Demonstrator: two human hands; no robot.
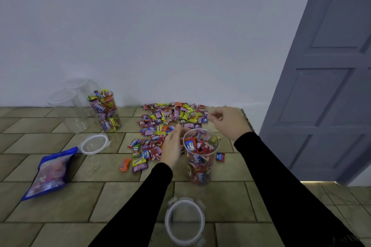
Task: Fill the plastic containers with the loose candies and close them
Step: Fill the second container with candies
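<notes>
A pile of loose wrapped candies (pixel 166 124) lies on the tiled surface near the wall. In front of it stands an open clear container (pixel 199 156), nearly full of candies. My left hand (pixel 172 146) is just left of its rim, fingers blurred and loosely curved; whether it holds a candy I cannot tell. My right hand (pixel 226 121) hovers over the pile's right edge, fingertips pinched together, with no candy showing in them. A second full container (pixel 105 110) stands open at the back left. Two round lids lie loose: one lid (pixel 184 221) near me, another lid (pixel 93 144) at left.
Two empty clear containers, the front one (pixel 69 109) with a lid on top, stand at the back left by the wall. A blue candy bag (pixel 50 172) lies flat at left. A grey door (pixel 329 78) stands at right, beyond the surface's right edge.
</notes>
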